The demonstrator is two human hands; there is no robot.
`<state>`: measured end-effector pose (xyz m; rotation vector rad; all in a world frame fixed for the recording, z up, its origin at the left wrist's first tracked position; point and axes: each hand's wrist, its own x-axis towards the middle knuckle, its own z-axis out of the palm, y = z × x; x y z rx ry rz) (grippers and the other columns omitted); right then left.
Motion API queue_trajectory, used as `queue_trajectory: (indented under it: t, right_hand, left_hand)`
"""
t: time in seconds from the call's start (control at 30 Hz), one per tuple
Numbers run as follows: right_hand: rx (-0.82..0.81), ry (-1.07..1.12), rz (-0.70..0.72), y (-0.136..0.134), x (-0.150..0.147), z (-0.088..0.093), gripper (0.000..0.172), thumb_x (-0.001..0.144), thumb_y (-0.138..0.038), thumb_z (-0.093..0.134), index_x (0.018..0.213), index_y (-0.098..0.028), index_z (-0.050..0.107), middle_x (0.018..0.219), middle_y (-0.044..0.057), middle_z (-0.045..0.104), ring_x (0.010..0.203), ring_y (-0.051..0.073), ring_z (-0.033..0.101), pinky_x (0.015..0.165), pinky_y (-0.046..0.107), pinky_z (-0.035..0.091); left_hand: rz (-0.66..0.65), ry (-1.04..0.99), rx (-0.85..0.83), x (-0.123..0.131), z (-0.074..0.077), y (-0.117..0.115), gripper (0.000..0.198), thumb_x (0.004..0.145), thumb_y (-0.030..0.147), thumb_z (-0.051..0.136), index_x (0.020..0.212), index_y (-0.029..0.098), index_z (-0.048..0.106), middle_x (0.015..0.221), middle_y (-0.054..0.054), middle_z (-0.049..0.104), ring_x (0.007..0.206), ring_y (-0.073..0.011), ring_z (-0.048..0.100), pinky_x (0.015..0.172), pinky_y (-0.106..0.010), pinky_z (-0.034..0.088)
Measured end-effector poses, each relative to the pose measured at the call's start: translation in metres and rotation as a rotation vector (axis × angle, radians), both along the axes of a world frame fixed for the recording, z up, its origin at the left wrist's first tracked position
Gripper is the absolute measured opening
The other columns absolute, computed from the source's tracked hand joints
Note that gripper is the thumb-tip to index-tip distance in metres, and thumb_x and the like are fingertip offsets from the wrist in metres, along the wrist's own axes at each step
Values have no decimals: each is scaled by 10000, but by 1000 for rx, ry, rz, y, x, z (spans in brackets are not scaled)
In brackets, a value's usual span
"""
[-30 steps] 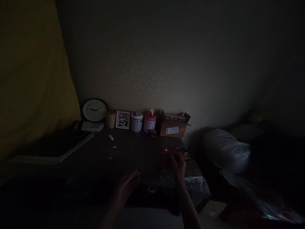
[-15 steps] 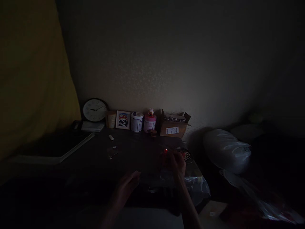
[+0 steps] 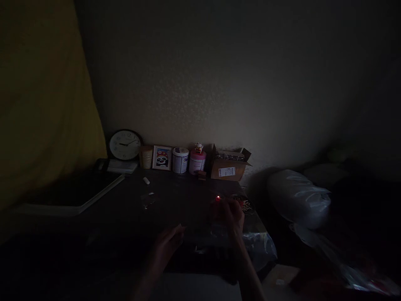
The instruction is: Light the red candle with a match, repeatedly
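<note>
Too dark to tell grips: right hand point(image 3: 232, 217) by red light point(image 3: 217, 198), left hand point(image 3: 165, 246) nearer; risks fumbling it off table point(image 3: 175, 196).

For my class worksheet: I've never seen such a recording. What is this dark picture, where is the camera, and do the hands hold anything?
No machine here: a person wears a camera on the head, so the picture looks forward and down at their own bare hands. The left hand is over a dark desk; the right hand is beside a small red light. It is too dark to tell whether either holds anything. Along the wall stand a clock, a framed picture, a white tub, a pink jar and a cardboard box.
</note>
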<state>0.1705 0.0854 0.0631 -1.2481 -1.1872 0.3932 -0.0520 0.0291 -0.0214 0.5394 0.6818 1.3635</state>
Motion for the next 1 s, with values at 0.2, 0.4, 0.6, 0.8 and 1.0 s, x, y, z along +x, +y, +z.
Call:
queue_trajectory:
  t: [0.2,0.4,0.6,0.8,1.0]
  right_hand:
    - [15,19,-9,5,1,-4,292,682,-460,619,760,-182,661,739,39,685,697,198,620,612,275,465]
    - [1,11,-6,-1,1,2,269,680,-439,623,767,-187,661,756,33,684,721,198,625,628,270,467]
    - [37,125,1,-7,2,12,249,637,-411,661,734,-182,649,742,28,673,726,195,612,645,277,468]
    - [124,354,160,-35,17,37,222,696,-380,651,778,-178,608,730,30,652,641,163,589,571,261,463]
    - [-84,55,177,-61,79,35,223,676,-381,647,743,-168,641,686,28,631,613,154,564,543,238,429]
  left_hand:
    - [-7,11,-5,1,2,1,263,677,303,686,922,206,693,984,-69,712,921,-206,631,794,-307,477]
    - [-5,-16,-29,1,5,0,257,643,289,711,889,215,703,967,-59,715,915,-211,629,785,-311,475]
    - [-7,-53,-26,2,6,-2,205,650,264,700,845,204,713,931,-61,723,884,-205,636,775,-308,473]
    - [-9,-42,-48,2,8,-2,272,596,263,737,862,213,709,961,-58,721,895,-211,631,770,-311,473]
    - [-40,-19,-37,2,18,-9,245,661,271,696,901,222,697,1007,-60,709,922,-200,626,792,-305,469]
